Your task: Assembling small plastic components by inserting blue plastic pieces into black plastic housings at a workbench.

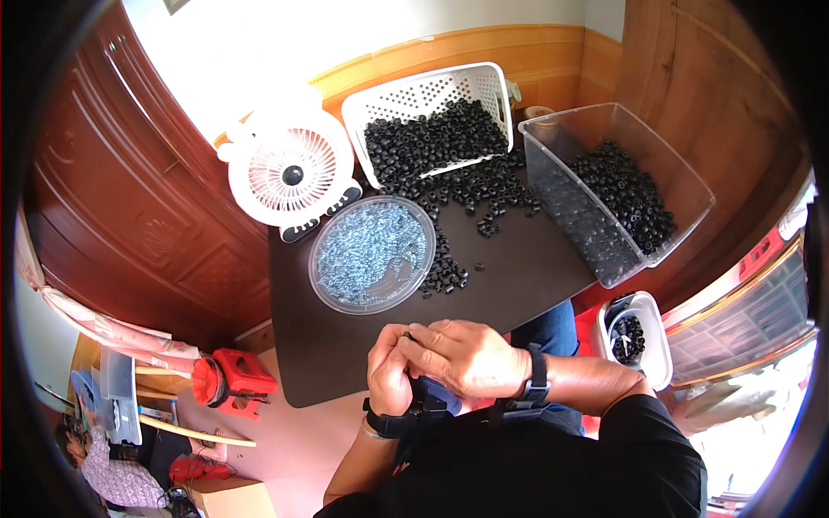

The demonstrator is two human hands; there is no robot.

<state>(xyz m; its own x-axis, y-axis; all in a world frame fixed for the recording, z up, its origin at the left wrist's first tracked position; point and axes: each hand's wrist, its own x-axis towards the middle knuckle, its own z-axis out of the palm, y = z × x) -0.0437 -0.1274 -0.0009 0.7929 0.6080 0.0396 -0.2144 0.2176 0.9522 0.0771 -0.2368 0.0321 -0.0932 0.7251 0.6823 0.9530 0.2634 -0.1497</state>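
Note:
My left hand (pixel 390 371) and my right hand (pixel 471 358) meet over the table's near edge, their fingers closed together. At the fingertips a bit of a small black part (pixel 408 336) shows, pinched between the two hands; most of it is hidden by the fingers. Just beyond them stands a round clear tub (pixel 373 306) of small shiny blue-silver pieces, too small to name. Loose short black cylindrical parts (pixel 446 274) lie beside the tub. They trail back to a tilted white perforated basket (pixel 363 108), from which many more spill onto the dark table (pixel 337 354).
On the right a clear plastic bin (pixel 617 281) holds black parts. A white fan (pixel 294 175) stands at the back left. Below the table's right side is a white bucket (pixel 654 345) with black parts. A red stool (pixel 242 380) and another person (pixel 121 475) are at lower left.

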